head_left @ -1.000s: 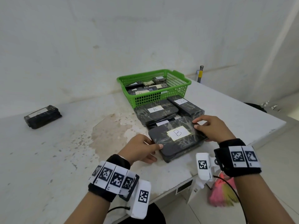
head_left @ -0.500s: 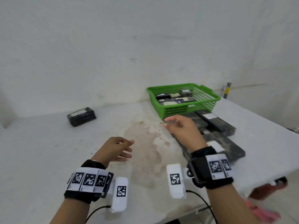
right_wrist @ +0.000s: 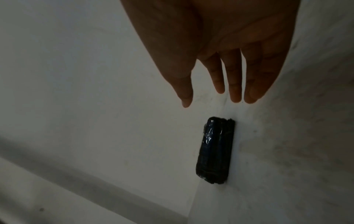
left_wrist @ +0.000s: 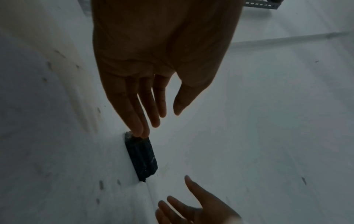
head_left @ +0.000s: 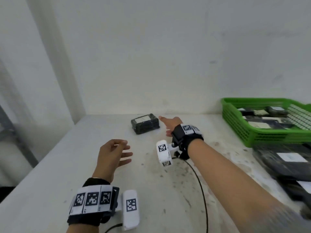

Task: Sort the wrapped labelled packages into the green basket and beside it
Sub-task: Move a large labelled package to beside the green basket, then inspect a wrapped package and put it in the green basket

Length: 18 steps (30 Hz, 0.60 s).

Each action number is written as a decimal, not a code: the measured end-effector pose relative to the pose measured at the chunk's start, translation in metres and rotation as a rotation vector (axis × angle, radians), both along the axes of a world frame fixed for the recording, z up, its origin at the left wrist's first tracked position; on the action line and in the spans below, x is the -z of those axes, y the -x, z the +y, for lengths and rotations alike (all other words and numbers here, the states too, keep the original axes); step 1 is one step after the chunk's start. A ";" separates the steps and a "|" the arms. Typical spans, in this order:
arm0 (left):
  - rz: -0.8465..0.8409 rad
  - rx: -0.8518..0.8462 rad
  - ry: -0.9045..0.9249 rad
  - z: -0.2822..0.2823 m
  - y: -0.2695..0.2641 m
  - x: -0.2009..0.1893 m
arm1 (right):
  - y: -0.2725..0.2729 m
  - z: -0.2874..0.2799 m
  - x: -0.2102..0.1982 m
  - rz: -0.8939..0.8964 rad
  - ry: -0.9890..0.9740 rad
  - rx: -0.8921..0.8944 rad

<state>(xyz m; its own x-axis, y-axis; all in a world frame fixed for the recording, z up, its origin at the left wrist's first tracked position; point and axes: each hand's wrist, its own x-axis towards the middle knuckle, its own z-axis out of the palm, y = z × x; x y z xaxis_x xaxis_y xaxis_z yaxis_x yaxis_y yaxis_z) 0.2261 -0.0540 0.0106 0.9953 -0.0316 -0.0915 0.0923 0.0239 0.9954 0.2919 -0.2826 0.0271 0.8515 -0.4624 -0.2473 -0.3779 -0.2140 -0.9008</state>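
Observation:
A black wrapped package (head_left: 145,123) with a white label lies alone at the back of the white table, also seen as a dark block in the left wrist view (left_wrist: 141,157) and in the right wrist view (right_wrist: 215,150). My right hand (head_left: 170,123) is stretched out just right of it, fingers straight, a small gap left. My left hand (head_left: 116,152) hovers nearer me, fingers loosely spread, holding nothing. The green basket (head_left: 239,125) at the right holds several wrapped packages. More black labelled packages (head_left: 284,160) lie on the table in front of the basket.
The white table (head_left: 50,182) is stained and ends at a left edge near a wall corner. A grey wall runs right behind the package. A black cable (head_left: 200,182) trails from my right wrist across the table.
Both hands left the large B-labelled package by the basket. My view swung left, and the right hand reached across the table to the lone package at the back.

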 end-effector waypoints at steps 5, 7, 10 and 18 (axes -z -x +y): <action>0.034 0.005 0.010 0.005 -0.011 0.011 | -0.042 0.000 0.007 0.100 0.226 -0.013; 0.042 0.005 0.019 0.006 -0.012 0.013 | -0.050 -0.002 0.010 0.086 0.229 -0.024; 0.043 0.006 0.032 0.006 -0.013 0.013 | -0.062 -0.006 0.016 0.073 0.226 -0.053; 0.035 0.008 0.095 0.003 -0.009 0.009 | -0.048 -0.013 0.014 -0.019 -0.059 0.002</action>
<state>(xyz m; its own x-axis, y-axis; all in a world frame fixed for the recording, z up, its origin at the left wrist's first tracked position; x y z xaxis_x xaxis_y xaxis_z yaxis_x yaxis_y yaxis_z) 0.2346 -0.0505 0.0012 0.9912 -0.0501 -0.1227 0.1279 0.1176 0.9848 0.3400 -0.2955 0.0131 0.8553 -0.4496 -0.2576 -0.3606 -0.1597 -0.9189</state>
